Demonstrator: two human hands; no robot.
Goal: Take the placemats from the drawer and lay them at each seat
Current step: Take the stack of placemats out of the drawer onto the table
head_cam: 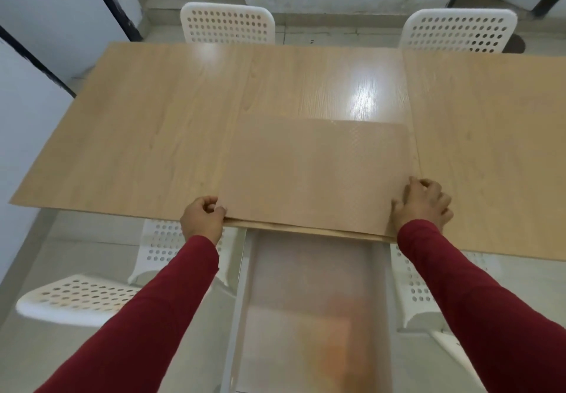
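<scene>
A translucent, finely dotted placemat [312,175] lies flat on the wooden table [147,135], its near edge level with the table's front edge. My left hand [203,218] pinches its near left corner. My right hand [424,204] rests curled on its near right corner. Below the table front, an open drawer [309,306] holds more translucent mats, blurred, with an orange patch showing through.
Two white perforated chairs stand at the far side [226,23] [458,31]. Two more flank the drawer on my side [88,294] [416,288]. White walls with black bars close off the left.
</scene>
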